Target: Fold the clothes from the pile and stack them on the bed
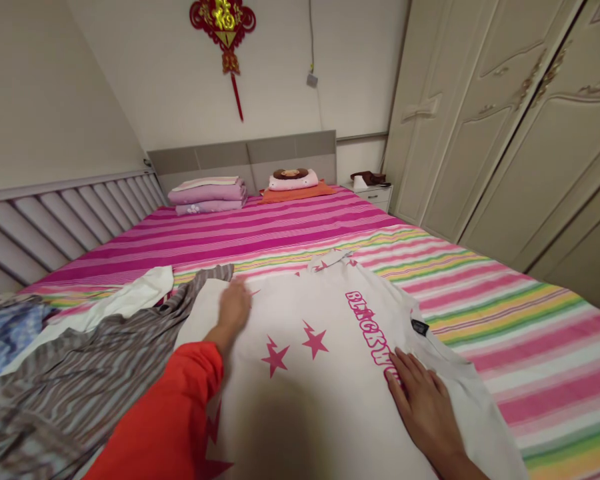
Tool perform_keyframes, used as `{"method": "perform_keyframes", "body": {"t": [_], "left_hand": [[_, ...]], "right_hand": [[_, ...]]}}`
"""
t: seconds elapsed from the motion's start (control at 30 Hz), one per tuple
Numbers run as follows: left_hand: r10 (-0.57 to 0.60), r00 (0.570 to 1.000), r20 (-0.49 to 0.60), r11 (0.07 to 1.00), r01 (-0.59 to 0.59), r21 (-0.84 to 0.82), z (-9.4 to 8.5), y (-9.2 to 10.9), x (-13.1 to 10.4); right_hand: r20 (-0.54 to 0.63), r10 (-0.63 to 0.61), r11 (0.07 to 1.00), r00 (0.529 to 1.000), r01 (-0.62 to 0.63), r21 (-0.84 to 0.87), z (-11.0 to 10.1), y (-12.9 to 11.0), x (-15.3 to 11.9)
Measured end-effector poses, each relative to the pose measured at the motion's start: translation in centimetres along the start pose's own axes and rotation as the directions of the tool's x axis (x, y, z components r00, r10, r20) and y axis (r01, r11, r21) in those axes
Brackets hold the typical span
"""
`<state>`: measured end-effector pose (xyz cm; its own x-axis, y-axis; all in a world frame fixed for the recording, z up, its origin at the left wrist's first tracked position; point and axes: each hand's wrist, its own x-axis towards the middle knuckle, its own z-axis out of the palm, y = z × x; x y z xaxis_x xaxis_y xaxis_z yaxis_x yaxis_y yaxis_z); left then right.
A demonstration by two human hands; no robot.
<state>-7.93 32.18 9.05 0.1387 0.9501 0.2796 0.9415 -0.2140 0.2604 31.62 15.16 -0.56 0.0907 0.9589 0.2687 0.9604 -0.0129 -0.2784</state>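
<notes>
A white T-shirt (300,300) with pink stars and pink lettering lies spread on the bed in front of me, a black tag showing near its right edge. My right hand (423,400) rests flat on the shirt beside the lettering, fingers stretched out. Over the shirt's far left part is my left hand (235,307), below a red sleeve. Motion blurs its fingers, so I cannot make out whether they grip the fabric. Close to my left forearm lies a grey striped garment (100,360).
Left of the striped garment are a white garment (135,293) and a blue checked cloth (10,333). Folded purple bedding (210,193) and a pillow (293,180) sit by the headboard (290,150). A nightstand (377,197) and wardrobe (505,133) stand right of the striped bed (545,360).
</notes>
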Motion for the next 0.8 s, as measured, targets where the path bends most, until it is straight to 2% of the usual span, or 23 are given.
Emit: {"method": "perform_keyframes", "body": {"t": [0.07, 0.1, 0.13, 0.17, 0.2, 0.23, 0.27, 0.3, 0.33, 0.4, 0.47, 0.5, 0.53, 0.6, 0.63, 0.67, 0.73, 0.8], "left_hand": [[0.152, 0.984, 0.088, 0.988, -0.150, -0.029, 3.5, 3.6, -0.8], [0.262, 0.951, 0.161, 0.965, -0.257, -0.054, 4.9, 5.0, -1.2], [0.343, 0.915, 0.212, 0.939, -0.334, -0.077, 5.9, 5.9, -1.5], [0.375, 0.893, 0.247, 0.927, -0.367, -0.079, 6.5, 6.1, -1.7], [0.345, 0.902, 0.259, 0.937, -0.345, -0.049, 6.4, 5.6, -1.8], [0.255, 0.936, 0.243, 0.964, -0.264, 0.008, 5.9, 4.5, -1.8], [0.107, 0.974, 0.201, 0.988, -0.127, 0.089, 5.0, 2.9, -1.7], [-0.034, 0.989, 0.145, 0.987, 0.011, 0.160, 3.8, 1.0, -1.6], [-0.149, 0.985, 0.085, 0.968, 0.127, 0.216, 2.4, -1.0, -1.6], [-0.320, 0.946, -0.047, 0.904, 0.320, 0.282, 0.2, -4.1, -2.0], [-0.411, 0.901, -0.135, 0.848, 0.433, 0.307, -0.7, -5.1, -3.1], [-0.394, 0.906, -0.153, 0.855, 0.423, 0.301, -0.5, -4.7, -4.0], [-0.332, 0.931, -0.150, 0.887, 0.362, 0.286, 0.2, -3.8, -5.0], [-0.114, 0.987, -0.111, 0.965, 0.137, 0.222, 2.6, -1.3, -7.4], [-0.009, 0.997, -0.077, 0.982, 0.023, 0.185, 4.0, -0.2, -8.5], [0.042, 0.997, -0.065, 0.987, -0.031, 0.159, 5.4, 0.7, -9.5], [0.050, 0.995, -0.085, 0.990, -0.037, 0.138, 7.6, 1.5, -10.9], [0.021, 0.988, -0.151, 0.991, 0.000, 0.135, 8.9, 1.3, -11.4]], "right_hand": [[0.002, 0.003, 1.000, 1.000, -0.003, 0.004, 0.0, 0.0, 0.0], [0.005, 0.006, 1.000, 1.000, -0.006, 0.005, 0.0, 0.1, 0.0], [0.009, 0.010, 1.000, 1.000, -0.010, 0.008, 0.0, 0.1, 0.0], [0.013, 0.012, 1.000, 1.000, -0.013, 0.011, 0.0, 0.1, 0.0], [0.015, 0.013, 1.000, 1.000, -0.013, 0.015, 0.0, 0.1, 0.0], [0.015, 0.011, 1.000, 1.000, -0.011, 0.019, 0.1, 0.1, 0.0], [0.013, 0.006, 1.000, 1.000, -0.007, 0.022, 0.1, 0.1, 0.0], [0.010, 0.003, 1.000, 1.000, -0.003, 0.026, 0.2, 0.1, 0.0], [0.006, 0.001, 1.000, 1.000, -0.001, 0.029, 0.2, 0.1, 0.1], [0.002, 0.005, 0.999, 1.000, -0.005, 0.034, 0.2, 0.1, 0.2], [0.004, 0.013, 0.999, 1.000, -0.013, 0.037, 0.0, -0.1, 0.3], [0.009, 0.019, 0.999, 1.000, -0.019, 0.038, -0.1, -0.2, 0.3], [0.018, 0.024, 0.999, 1.000, -0.025, 0.039, -0.3, -0.4, 0.3], [0.043, 0.033, 0.999, 0.999, -0.035, 0.042, -0.7, -0.7, 0.4], [0.058, 0.036, 0.998, 0.998, -0.039, 0.041, -0.9, -0.9, 0.3], [0.070, 0.039, 0.998, 0.997, -0.042, 0.039, -1.1, -1.0, 0.3], [0.087, 0.043, 0.998, 0.995, -0.046, 0.036, -1.4, -1.2, 0.2], [0.102, 0.050, 0.998, 0.994, -0.054, 0.033, -1.7, -1.3, 0.3]]}}
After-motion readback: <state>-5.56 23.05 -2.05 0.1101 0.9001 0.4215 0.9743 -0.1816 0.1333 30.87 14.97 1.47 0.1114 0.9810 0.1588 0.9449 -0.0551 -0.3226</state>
